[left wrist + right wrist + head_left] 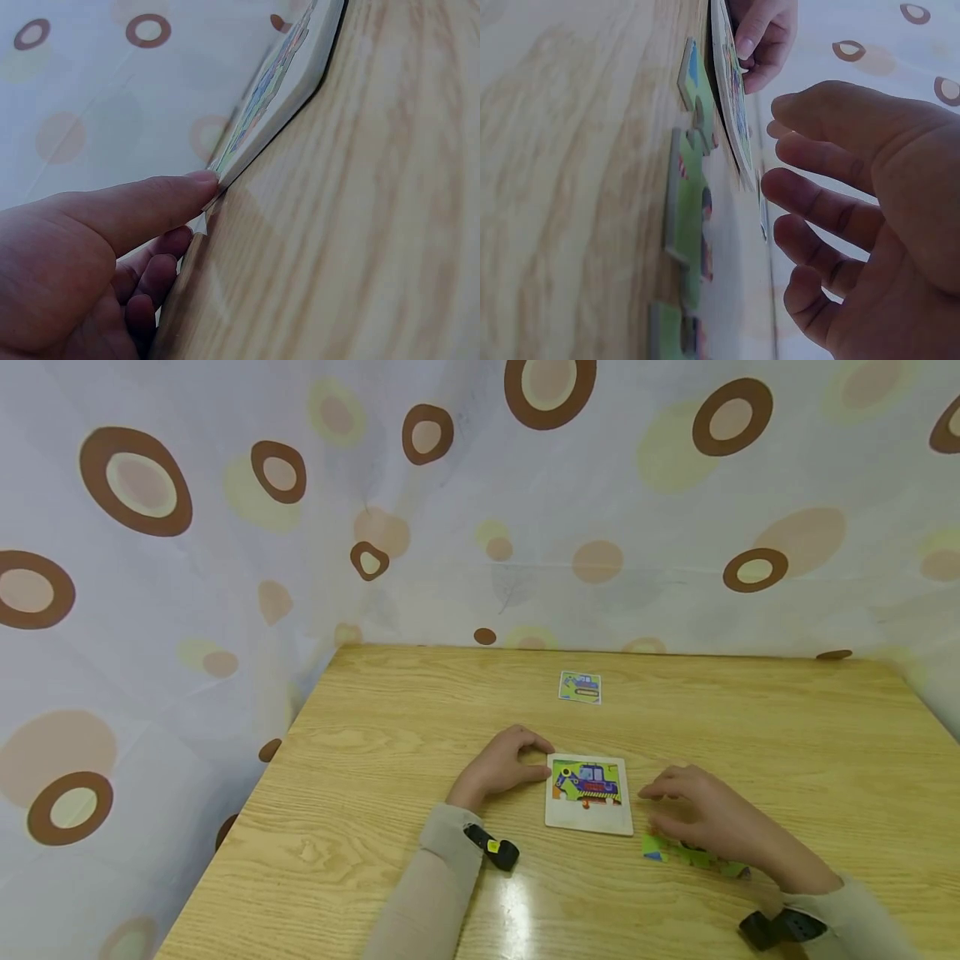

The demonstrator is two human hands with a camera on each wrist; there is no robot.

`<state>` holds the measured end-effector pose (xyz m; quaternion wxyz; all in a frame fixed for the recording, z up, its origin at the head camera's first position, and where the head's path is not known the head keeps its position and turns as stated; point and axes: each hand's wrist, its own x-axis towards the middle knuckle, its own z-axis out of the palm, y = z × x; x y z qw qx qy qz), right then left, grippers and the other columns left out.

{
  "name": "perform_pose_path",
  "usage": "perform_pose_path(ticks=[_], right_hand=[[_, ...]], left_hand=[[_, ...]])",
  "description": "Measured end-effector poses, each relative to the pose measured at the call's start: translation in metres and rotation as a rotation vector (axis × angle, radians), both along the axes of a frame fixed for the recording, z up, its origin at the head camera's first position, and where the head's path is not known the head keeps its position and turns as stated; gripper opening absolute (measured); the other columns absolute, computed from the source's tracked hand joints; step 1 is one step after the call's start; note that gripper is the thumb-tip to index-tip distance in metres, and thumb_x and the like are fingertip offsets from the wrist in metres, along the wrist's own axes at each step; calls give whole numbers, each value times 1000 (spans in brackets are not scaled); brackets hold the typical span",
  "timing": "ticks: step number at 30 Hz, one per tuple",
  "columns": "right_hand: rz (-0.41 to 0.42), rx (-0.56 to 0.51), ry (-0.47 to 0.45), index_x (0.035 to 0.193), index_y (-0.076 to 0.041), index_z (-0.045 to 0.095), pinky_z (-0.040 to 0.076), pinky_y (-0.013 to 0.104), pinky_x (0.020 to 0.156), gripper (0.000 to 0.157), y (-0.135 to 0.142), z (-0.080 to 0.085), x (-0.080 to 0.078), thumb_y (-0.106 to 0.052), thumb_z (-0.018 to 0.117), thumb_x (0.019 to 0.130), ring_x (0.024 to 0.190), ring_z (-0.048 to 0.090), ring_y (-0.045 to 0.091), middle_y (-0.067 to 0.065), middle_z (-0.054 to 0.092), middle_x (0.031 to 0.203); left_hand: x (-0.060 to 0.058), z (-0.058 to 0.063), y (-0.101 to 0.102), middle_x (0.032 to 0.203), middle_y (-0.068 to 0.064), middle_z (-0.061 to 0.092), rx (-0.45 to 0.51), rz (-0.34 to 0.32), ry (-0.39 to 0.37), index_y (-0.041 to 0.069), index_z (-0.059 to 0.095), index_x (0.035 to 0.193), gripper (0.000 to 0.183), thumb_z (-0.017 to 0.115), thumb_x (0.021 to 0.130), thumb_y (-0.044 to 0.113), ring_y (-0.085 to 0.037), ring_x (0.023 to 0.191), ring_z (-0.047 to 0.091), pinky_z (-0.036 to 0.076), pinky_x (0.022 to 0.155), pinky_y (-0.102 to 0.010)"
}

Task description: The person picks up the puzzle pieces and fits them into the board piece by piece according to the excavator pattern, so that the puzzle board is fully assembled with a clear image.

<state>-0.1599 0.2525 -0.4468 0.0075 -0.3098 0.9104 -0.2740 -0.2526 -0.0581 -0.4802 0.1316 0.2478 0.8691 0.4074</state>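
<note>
A square white-bordered jigsaw puzzle board (588,817) lies flat on the table. Blue vehicle pieces fill its upper part, and bare white shows along the bottom. My left hand (504,766) holds the board at its upper left corner, thumb (187,193) and index finger against the edge. To the board's right, my right hand (705,814) hovers with fingers apart and nothing between them. Below it, partly hidden, lie several loose green puzzle pieces (701,860); the right wrist view shows these pieces (686,202) in a row beside the board.
A small picture card (581,687) with a similar blue vehicle lies farther back on the wooden table (390,743). A patterned cloth (450,510) hangs behind and to the left of the table. Each wrist carries a dark strapped camera.
</note>
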Motion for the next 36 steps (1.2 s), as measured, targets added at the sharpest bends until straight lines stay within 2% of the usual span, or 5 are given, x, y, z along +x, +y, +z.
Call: perform_pose_path(ticks=[14,22,26,36], right_hand=[[-17,60,-54,116,-13,71,51,42,83,37,13,-3,14,-36,77,87,98,58,16,-11,61,107],[-15,67,-37,121,-14,69,48,37,77,44,12,-7,22,-40,77,86,97,52,16,-9,57,110],[-14,58,-61,122,-15,69,48,35,78,45,10,-9,25,-43,75,87,98,49,13,-11,56,110],[0,66,-73,120,-18,70,45,29,73,38,8,-10,25,-33,78,86,93,46,9,-15,55,106]], left_hand=[[-1,-3,-1,120,4,58,-3,4,-3,18,71,117,28,75,90,23,-12,115,51,39,103,-30],[-1,-4,-1,119,5,57,6,8,-18,19,72,116,27,76,90,23,-12,113,51,39,103,-30],[-2,-5,-1,119,6,57,8,10,-16,20,72,115,26,76,89,24,-11,113,51,39,103,-30],[-1,-2,0,120,5,57,-4,15,-15,20,71,116,27,75,90,24,-12,113,51,39,103,-30]])
